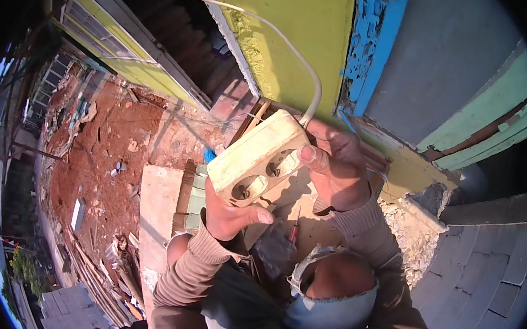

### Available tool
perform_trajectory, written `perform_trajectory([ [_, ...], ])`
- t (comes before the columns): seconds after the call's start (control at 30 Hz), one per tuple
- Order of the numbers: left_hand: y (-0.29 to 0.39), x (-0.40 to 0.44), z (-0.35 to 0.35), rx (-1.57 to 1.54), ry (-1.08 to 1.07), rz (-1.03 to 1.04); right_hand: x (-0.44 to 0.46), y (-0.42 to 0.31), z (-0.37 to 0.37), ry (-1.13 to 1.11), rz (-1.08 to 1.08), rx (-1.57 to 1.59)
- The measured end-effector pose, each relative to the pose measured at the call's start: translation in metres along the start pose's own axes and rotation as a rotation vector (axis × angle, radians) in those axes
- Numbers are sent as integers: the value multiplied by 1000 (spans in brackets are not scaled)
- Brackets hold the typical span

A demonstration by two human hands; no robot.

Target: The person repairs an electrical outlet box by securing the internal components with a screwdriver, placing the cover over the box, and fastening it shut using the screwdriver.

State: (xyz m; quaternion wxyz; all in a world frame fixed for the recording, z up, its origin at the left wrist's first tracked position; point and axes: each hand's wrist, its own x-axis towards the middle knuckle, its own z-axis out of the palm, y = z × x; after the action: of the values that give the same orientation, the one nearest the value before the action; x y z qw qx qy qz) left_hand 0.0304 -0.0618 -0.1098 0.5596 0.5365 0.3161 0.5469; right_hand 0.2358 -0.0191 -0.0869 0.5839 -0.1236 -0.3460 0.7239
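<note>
A cream two-socket power outlet box (pixel 257 145) is held up in front of me, its two round sockets facing toward me. A pale cable (pixel 314 80) leaves its right end and curves up past the yellow wall. My left hand (pixel 233 216) grips the lower left end, thumb stretched along the bottom edge. At the right end, my right hand (pixel 340 169) holds the box with the thumb on its face near the cable entry. Below the box, a screwdriver with a red handle (pixel 294 233) lies beside a clear plastic bag (pixel 274 250).
A wooden board (pixel 157 201) lies left of the box. Reddish soil with debris (pixel 107 139) stretches further left. Rubble (pixel 405 234) and grey paving blocks (pixel 488 270) are on the right. A yellow wall (pixel 302 31) and blue post (pixel 380 38) stand ahead.
</note>
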Motion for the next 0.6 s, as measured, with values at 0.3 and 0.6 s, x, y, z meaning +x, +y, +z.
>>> perform_trajectory([
  [0.3,2,18,10,-85,-553,-501,-13,-14,-35,-362,84,-833],
  [0.6,-56,-18,33,-463,-247,-728,-28,22,-73,-184,497,-637],
])
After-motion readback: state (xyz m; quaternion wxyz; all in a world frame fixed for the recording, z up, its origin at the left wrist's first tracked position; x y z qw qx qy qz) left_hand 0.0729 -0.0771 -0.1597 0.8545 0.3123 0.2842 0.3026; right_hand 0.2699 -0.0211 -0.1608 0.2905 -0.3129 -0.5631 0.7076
